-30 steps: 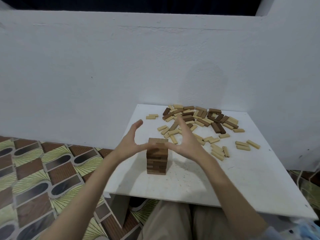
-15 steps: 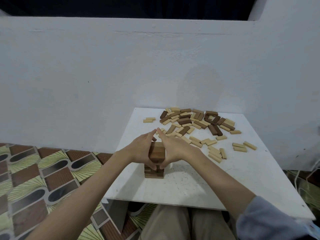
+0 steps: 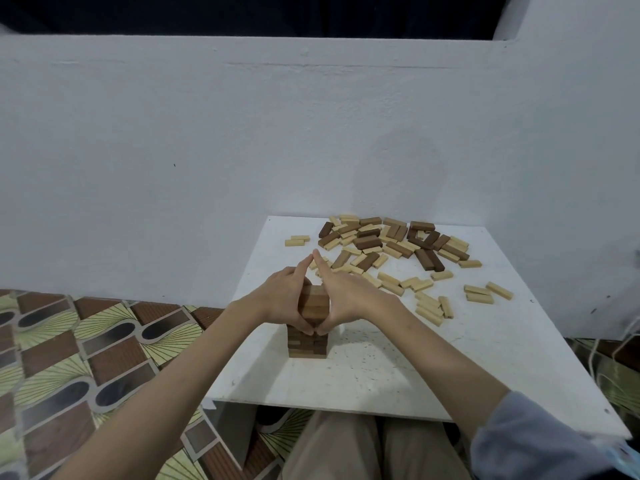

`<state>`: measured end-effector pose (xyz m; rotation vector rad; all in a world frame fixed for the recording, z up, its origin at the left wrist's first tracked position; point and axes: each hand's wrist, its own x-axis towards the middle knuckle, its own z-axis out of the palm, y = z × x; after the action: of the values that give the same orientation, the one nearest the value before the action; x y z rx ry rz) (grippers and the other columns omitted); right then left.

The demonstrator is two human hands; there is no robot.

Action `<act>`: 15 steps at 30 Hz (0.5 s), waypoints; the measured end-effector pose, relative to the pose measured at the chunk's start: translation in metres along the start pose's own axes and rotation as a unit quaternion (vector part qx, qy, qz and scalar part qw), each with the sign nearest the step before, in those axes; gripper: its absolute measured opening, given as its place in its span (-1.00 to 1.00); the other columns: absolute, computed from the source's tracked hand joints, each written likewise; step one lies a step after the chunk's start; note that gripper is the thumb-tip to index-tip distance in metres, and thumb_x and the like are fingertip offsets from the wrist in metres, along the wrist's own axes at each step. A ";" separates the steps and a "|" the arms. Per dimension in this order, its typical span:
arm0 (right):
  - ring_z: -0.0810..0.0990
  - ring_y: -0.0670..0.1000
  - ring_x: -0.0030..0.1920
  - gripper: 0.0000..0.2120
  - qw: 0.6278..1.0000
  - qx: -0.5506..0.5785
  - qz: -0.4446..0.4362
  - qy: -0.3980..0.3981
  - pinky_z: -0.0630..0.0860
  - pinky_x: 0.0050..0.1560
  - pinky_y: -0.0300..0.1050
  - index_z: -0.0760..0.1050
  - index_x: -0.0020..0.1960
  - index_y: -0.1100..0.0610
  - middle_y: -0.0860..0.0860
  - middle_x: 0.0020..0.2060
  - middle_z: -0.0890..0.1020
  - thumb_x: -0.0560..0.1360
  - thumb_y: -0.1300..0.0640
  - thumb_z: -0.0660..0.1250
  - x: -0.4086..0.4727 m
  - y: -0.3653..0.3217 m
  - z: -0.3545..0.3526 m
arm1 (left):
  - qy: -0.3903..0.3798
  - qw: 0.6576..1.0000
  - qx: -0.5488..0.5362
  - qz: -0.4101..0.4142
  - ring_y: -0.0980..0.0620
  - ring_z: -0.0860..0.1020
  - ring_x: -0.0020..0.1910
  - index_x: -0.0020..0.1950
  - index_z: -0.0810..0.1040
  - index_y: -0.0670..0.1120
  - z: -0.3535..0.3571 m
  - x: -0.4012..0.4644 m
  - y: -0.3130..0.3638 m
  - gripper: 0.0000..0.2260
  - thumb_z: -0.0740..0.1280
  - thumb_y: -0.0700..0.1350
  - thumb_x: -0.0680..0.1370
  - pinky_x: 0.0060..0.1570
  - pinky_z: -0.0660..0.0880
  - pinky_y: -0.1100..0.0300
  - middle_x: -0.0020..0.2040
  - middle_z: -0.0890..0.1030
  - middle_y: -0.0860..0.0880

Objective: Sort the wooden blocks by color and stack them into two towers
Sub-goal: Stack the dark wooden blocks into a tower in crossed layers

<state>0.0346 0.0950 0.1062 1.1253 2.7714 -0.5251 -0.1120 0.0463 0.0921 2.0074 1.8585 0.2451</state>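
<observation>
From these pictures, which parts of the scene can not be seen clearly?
- Head view: the upper part of the dark tower is hidden by the left hand and right hand pressing its sides.
- How many layers it has: the covered part cannot be counted.
- The far block pile: blocks overlap and are too small to count.
- The table legs are hidden under its top.

white table top (image 3: 485,368), speckled with dark flecks, set against the wall | plain white wall (image 3: 207,150) behind, ledge along its top | patterned floor tiles (image 3: 69,358) at left, brown, black and yellow-green shapes | beige trousers (image 3: 346,452) under the table's near edge | thin cords (image 3: 627,341) hanging at far right
</observation>
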 end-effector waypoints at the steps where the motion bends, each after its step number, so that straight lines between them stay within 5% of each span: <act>1: 0.48 0.05 -0.13 0.32 1.000 -0.001 0.000 0.002 0.46 -0.16 -0.07 -0.45 0.51 0.08 -0.04 -0.24 0.39 0.26 -0.05 0.59 0.000 0.000 0.000 | 0.002 1.000 0.000 0.000 -0.03 0.31 0.30 0.53 -0.23 -0.03 0.000 0.000 0.000 0.18 0.60 0.03 0.23 0.25 0.26 0.20 0.30 0.43 -0.09; 7: 0.46 0.02 -0.16 0.30 1.000 -0.001 -0.004 0.000 0.37 -0.18 -0.10 -0.45 0.51 0.10 -0.04 -0.24 0.39 0.28 -0.03 0.58 -0.001 -0.001 0.000 | 0.002 1.000 0.001 0.001 -0.04 0.32 0.30 0.53 -0.19 -0.05 0.000 0.001 0.000 0.16 0.60 0.02 0.24 0.26 0.28 0.17 0.30 0.44 -0.08; 15: 0.47 0.05 -0.03 0.28 1.000 0.002 -0.016 0.008 0.41 -0.08 -0.07 -0.42 0.52 0.11 0.10 0.10 0.53 0.29 -0.04 0.57 -0.005 -0.002 -0.001 | 0.007 1.000 0.005 -0.001 -0.02 0.31 0.30 0.53 -0.12 -0.09 0.001 0.002 0.003 0.12 0.60 0.03 0.23 0.24 0.30 0.18 0.31 0.43 -0.07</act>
<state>0.0368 0.0913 0.1087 1.0935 2.8066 -0.5268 -0.1087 0.0476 0.0917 2.0157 1.8735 0.2489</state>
